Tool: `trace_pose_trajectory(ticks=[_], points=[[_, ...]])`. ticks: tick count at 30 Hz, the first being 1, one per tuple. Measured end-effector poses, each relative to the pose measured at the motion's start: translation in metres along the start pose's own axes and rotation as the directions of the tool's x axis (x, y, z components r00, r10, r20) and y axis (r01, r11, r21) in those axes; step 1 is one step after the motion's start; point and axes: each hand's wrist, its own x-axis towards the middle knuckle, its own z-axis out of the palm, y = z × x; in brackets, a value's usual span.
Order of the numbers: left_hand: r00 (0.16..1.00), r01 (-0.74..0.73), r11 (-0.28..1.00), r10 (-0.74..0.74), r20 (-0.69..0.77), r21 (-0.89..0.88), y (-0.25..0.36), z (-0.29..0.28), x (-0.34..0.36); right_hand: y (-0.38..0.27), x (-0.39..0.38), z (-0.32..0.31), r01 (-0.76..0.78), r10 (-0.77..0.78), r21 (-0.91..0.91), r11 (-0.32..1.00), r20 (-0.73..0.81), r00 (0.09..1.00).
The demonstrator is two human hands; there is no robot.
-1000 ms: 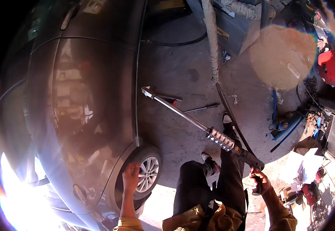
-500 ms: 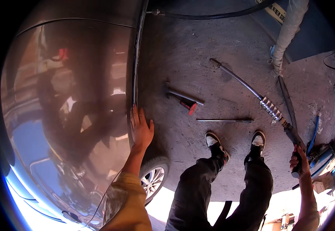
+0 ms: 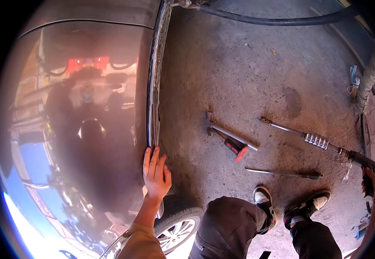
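Observation:
My left hand lies with its fingers stretched along the lower edge of a glossy brown car side panel, just ahead of the wheel. Out to the right, my right hand is wrapped round the dark pistol-shaped handle of a slide hammer. Its long metal shaft, with a ribbed silver weight, points left toward the car above the floor. Whether its tip touches the floor I cannot tell.
On the concrete floor lie a metal bar, a hammer with a red-and-black grip and a thin pry rod. A black hose crosses at the top from a clamp at the sill. A wrapped post stands right.
My view has shifted. The slide hammer now lies at a flatter slant, its handle farther right. My left hand stays on the panel edge, and one foot has turned outward.

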Motion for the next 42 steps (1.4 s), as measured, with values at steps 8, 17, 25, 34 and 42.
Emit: trace_pose_trajectory(ticks=[8,17,25,34,42], points=[[0.977,-0.017,1.000,0.017,-0.213,0.001,-0.007,0.015,-0.004,-0.120,0.062,0.029,-0.305,-0.453,-0.742,-0.597,-0.002,0.891],[0.993,-0.055,0.986,0.038,-0.111,-0.157,-0.016,-0.002,-0.023,-0.067,0.014,0.511,0.798,-0.388,-0.594,-0.099,0.762,0.519],[0.971,-0.060,0.998,0.067,-0.229,0.037,-0.020,0.014,-0.055,-0.026,0.074,0.671,0.667,-0.800,-0.681,-0.301,0.561,0.211],[0.975,-0.044,0.994,0.065,-0.214,0.100,-0.025,0.018,-0.054,-0.083,0.066,0.679,0.835,-0.636,-0.548,0.044,0.629,0.446],[0.989,-0.027,0.984,0.052,-0.140,0.178,-0.024,0.017,-0.048,-0.107,0.008,0.646,0.797,-0.775,0.221,0.563,0.477,0.415]])
